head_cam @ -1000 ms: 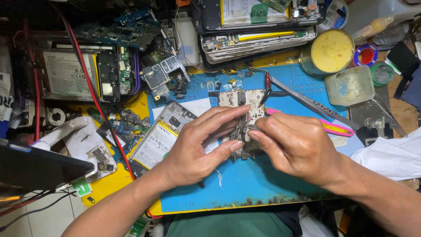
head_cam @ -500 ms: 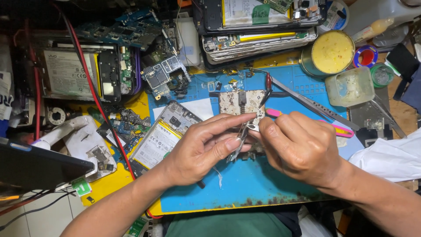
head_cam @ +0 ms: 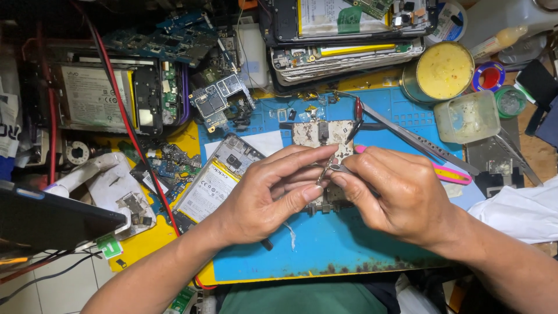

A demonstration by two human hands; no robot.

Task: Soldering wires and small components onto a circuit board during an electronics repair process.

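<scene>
Cluttered repair surface, yellow underneath with a blue mat laid over the middle, and phone parts piled pretty much everywhere around it.

Both hands meet over the middle of the mat. The left hand comes in from the lower left with fingers curled and thumb and fingertips pinched together right at the meeting point. The right hand is closed around tweezers, thin metal tips poking out toward the left hand's fingertips. Whatever tiny bit sits between the tips is too small to make out.

The board being worked on lies flat on the mat directly under and just behind the fingers, its top half showing above them and the bottom edge peeking out below the left thumb. So it's basically touching distance, right beneath the pinch.

Around that: a pink and yellow tool lies just beyond the right hand, and a long metal tool runs diagonally past it. An opened phone with a yellow-edged battery sits beside the left wrist. A yellow tin and a cloudy plastic tub are at the upper right, well apart from the hands. A stack of opened phones sits at the top, another gutted phone at the far left, and a red wire runs down across the surface.
</scene>
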